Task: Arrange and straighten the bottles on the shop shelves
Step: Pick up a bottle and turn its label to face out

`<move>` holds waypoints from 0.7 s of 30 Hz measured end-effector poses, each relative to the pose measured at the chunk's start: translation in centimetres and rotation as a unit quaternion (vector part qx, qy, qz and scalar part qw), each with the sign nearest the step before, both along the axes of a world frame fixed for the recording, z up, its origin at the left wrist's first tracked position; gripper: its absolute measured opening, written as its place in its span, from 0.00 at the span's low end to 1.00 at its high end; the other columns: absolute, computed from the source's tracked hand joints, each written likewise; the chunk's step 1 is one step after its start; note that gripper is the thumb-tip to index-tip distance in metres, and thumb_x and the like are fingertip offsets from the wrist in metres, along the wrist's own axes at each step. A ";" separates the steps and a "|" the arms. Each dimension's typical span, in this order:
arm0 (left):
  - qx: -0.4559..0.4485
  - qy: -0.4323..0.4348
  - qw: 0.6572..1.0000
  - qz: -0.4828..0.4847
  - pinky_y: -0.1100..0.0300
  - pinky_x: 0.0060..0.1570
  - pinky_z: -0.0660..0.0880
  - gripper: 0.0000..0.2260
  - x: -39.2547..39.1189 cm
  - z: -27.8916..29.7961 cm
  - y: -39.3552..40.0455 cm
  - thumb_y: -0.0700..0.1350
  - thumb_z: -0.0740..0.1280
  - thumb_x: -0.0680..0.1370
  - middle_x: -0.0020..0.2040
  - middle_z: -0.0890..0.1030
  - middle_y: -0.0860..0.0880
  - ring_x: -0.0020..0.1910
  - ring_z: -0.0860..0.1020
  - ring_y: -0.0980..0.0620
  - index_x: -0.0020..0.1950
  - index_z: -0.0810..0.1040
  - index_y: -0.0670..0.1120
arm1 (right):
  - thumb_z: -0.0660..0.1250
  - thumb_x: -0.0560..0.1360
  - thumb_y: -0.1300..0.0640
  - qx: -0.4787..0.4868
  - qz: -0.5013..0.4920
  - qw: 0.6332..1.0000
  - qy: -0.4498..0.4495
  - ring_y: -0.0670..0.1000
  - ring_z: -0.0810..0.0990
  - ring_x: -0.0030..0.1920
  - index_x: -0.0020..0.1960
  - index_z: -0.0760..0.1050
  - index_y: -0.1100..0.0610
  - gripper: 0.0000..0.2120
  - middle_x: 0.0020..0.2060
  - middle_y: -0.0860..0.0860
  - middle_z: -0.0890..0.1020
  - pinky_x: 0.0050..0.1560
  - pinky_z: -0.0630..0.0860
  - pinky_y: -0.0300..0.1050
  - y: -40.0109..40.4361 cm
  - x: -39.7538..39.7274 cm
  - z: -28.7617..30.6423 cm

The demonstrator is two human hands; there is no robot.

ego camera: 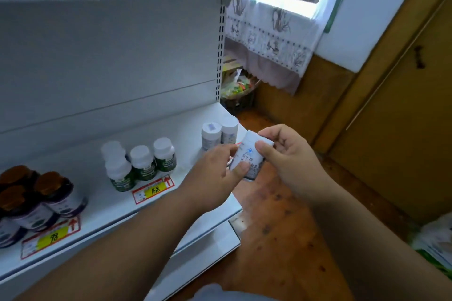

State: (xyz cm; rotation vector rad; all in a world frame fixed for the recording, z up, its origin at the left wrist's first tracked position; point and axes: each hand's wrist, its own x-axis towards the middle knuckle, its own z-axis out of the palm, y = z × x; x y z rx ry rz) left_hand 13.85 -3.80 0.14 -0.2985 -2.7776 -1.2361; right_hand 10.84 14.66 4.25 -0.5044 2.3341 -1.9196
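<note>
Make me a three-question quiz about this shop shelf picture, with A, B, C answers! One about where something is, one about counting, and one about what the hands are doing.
1. Where do the green-label bottles stand?
A. Behind the tag marked 168
B. On the floor
C. On the top shelf

2. How many green-label bottles are there?
A. Two
B. Four
C. Seven

3. What holds the white bottle?
A. Nothing, it stands on the shelf
B. Only the left hand
C. Both hands

Answers:
1 A: they stand on the shelf just behind that yellow tag.
2 B: four white caps show in the group.
3 C: the left hand and right hand each pinch it, tilted, off the shelf edge.
</note>
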 end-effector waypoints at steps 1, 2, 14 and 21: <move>-0.030 0.009 0.999 0.004 0.57 0.56 0.72 0.30 -1.3 0.0 -0.1 0.69 0.50 0.74 0.62 0.75 0.54 0.57 0.72 0.57 0.67 0.70 0.54 | 0.69 0.75 0.50 0.004 0.001 1.000 -0.006 0.47 0.83 0.50 0.52 0.75 0.49 0.08 0.47 0.46 0.83 0.41 0.81 0.40 0.3 -1.3 -0.3; -0.054 0.021 0.998 0.012 0.56 0.56 0.71 0.30 -2.6 0.0 -0.1 0.69 0.50 0.74 0.61 0.75 0.53 0.57 0.72 0.56 0.66 0.71 0.53 | 0.70 0.74 0.51 0.008 0.003 1.000 -0.013 0.46 0.84 0.49 0.51 0.75 0.48 0.07 0.46 0.46 0.83 0.40 0.80 0.39 0.7 -2.6 -0.5; -0.331 0.062 0.923 0.184 0.49 0.65 0.65 0.32 -13.6 -3.1 0.1 0.68 0.61 0.72 0.70 0.68 0.47 0.66 0.66 0.45 0.71 0.64 0.53 | 0.73 0.71 0.51 0.217 0.036 0.974 0.057 0.44 0.80 0.45 0.49 0.74 0.42 0.10 0.49 0.40 0.77 0.38 0.80 0.36 1.7 -17.8 -4.2; -0.387 0.009 0.897 0.214 0.52 0.57 0.68 0.28 -14.4 -4.6 0.2 0.58 0.58 0.79 0.66 0.73 0.49 0.58 0.69 0.47 0.77 0.55 0.54 | 0.71 0.70 0.53 0.307 0.198 0.919 0.149 0.46 0.76 0.46 0.47 0.70 0.41 0.12 0.52 0.36 0.71 0.40 0.76 0.36 -0.3 -23.2 -6.6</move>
